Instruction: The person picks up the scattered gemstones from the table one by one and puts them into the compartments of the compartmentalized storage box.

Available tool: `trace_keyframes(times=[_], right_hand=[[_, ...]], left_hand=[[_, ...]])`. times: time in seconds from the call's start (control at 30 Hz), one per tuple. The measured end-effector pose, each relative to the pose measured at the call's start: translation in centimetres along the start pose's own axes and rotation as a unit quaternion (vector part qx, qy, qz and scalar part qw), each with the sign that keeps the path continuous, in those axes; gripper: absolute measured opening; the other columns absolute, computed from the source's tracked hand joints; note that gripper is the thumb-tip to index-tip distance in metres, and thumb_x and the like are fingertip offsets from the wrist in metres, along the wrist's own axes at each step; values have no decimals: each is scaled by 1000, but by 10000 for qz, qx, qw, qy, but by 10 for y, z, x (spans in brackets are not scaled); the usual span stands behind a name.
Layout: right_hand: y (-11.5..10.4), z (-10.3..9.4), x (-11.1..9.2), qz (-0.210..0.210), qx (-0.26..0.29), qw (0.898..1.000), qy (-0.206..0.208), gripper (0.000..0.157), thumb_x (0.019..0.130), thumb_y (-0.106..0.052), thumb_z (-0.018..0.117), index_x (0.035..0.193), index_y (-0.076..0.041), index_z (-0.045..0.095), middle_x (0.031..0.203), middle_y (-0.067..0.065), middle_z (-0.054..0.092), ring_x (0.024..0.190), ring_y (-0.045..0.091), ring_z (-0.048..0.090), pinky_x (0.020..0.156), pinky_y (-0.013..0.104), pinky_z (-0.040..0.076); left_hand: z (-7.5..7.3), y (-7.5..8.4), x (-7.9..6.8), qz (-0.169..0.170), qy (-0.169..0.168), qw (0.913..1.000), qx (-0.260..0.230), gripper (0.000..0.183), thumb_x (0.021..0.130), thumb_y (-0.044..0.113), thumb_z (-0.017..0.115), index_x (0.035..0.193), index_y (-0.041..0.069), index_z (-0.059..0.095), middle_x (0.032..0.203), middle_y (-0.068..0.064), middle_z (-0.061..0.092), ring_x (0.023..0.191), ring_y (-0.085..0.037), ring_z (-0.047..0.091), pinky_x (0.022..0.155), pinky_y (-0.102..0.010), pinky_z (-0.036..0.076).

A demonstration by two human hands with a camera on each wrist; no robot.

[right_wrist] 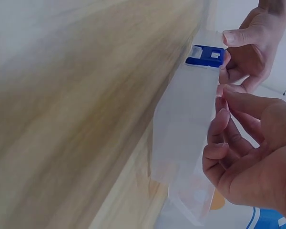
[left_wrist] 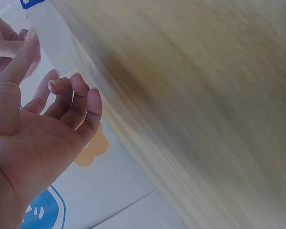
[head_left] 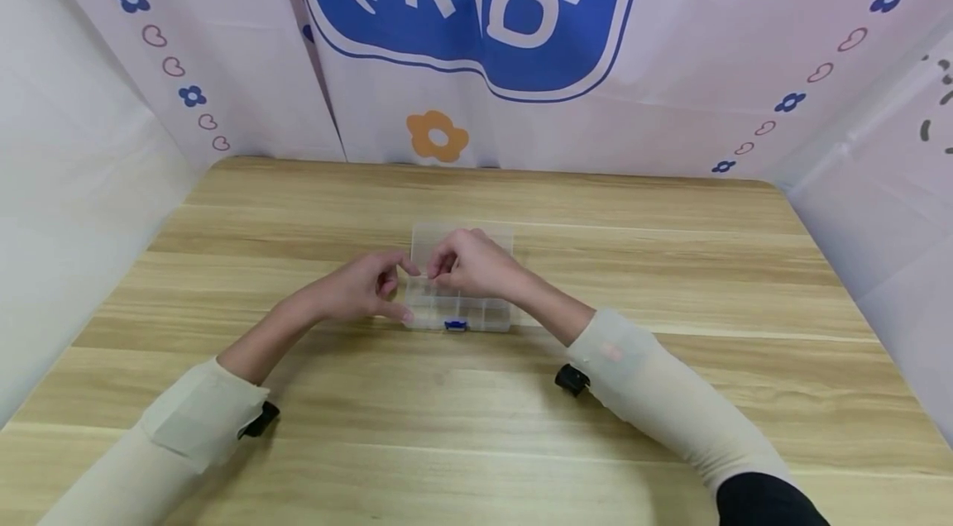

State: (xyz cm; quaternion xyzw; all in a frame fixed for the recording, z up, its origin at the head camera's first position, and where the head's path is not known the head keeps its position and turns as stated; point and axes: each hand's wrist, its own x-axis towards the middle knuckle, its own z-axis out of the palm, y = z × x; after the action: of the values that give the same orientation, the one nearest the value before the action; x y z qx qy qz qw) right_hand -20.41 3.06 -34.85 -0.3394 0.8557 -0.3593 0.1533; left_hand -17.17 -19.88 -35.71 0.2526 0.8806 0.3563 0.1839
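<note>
A clear plastic compartment box [head_left: 496,315] with a blue latch [head_left: 456,326] lies on the table, its lid [head_left: 426,243] raised at the back. At the left end, my left hand [head_left: 365,286] holds it between thumb and forefinger, the other fingers [left_wrist: 88,112] loosely bent. Over the back left compartments is my right hand [head_left: 476,263], thumb and forefinger pinched together at the rim. I cannot tell what small thing sits between those tips. From the right wrist view, my right hand [right_wrist: 257,157] is beside the translucent box wall [right_wrist: 186,114], facing the left hand [right_wrist: 252,47].
The wood-grain table [head_left: 476,443] spreads around the box on all sides. Behind it hangs a white printed cloth [head_left: 633,129] with a blue emblem, and cloth also hangs at both sides. Black wrist-worn devices [head_left: 572,380] sit under the pale sleeves.
</note>
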Motion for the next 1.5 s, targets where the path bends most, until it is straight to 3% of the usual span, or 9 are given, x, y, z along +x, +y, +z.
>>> trace_keyframes(times=[0.57, 0.97, 1.5], right_hand=[[22, -30, -40, 302, -162, 9988, 344, 4, 92, -8, 79, 88, -8, 77, 83, -1, 73, 79, 14, 67, 71, 26, 54], [31, -48, -64, 364, -67, 9978, 555, 4, 94, -8, 77, 91, -6, 77, 83, 1, 73, 78, 19, 66, 72, 32, 55], [32, -59, -75, 314, 28, 9968, 732, 4, 94, -7, 76, 91, -4, 76, 85, 7, 74, 74, 18, 65, 70, 31, 53]], left_hand=[[0, -1, -3, 63, 32, 10000, 10, 60, 85, 14, 87, 132, -6, 56, 78, -5, 50, 72, -17, 45, 65, -27, 41], [-1, 0, -4, 33, 19, 10000, 2, 54, 85, 12, 87, 127, -5, 58, 78, -7, 50, 72, -18, 45, 65, -27, 42], [-2, 5, -3, -119, -35, 9999, 74, 54, 86, 15, 87, 127, -6, 58, 76, -5, 47, 69, -16, 42, 66, -28, 40]])
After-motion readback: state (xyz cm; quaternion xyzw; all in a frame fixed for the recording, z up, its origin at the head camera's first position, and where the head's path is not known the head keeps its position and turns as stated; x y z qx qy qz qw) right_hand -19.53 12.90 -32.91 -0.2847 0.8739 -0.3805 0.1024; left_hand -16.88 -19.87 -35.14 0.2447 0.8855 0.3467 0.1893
